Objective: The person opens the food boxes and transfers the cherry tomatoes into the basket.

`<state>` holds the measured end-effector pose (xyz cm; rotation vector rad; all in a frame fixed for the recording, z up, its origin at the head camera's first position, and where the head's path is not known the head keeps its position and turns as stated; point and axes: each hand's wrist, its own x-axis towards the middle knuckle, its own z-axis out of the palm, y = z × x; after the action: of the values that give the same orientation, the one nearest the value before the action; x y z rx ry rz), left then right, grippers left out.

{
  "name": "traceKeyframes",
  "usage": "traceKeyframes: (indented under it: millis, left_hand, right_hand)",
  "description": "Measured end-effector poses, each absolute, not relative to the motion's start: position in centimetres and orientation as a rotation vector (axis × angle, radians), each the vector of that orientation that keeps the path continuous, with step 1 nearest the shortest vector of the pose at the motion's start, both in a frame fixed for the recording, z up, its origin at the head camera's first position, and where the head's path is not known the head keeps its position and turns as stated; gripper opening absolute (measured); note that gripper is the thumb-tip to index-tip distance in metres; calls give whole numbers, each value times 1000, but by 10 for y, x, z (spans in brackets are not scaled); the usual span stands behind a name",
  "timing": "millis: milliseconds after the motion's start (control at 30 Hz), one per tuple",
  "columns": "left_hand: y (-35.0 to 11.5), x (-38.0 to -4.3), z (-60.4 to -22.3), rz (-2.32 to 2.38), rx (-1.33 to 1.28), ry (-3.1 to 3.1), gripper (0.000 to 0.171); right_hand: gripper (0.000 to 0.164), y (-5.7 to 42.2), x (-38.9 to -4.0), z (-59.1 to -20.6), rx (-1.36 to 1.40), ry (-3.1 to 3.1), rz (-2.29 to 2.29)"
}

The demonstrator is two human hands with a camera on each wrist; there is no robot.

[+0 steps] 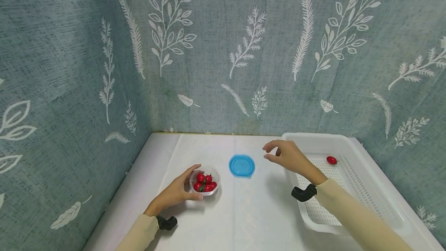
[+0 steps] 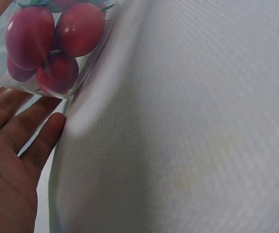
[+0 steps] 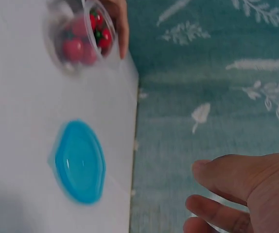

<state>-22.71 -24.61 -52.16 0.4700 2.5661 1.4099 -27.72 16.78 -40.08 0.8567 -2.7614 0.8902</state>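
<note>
Curving around clear tub point(image 1: 216, 175): left fingers point(image 1: 191, 168)

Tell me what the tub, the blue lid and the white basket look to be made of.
Tub: most likely clear, shiny plastic; the tomatoes show through its thin wall.
Blue lid: probably plastic, smooth-looking, judging by its even colour and moulded rim.
White basket: seemingly stiff plastic, satin or matte, I can't tell which; rounded edges and rows of small holes suggest moulding.
</note>
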Motion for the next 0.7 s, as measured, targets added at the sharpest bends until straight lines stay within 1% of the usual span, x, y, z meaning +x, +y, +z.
traceKeyframes:
  millis: [400, 700]
  left_hand:
    - [-247, -228, -524, 1413, 493, 2563, 108]
    - [-246, -227, -521, 1417, 489, 2568, 107]
  right_hand:
    - [25, 113, -259, -405, 1041, -2763, 967]
    - [19, 80, -248, -409, 1086, -2776, 1037]
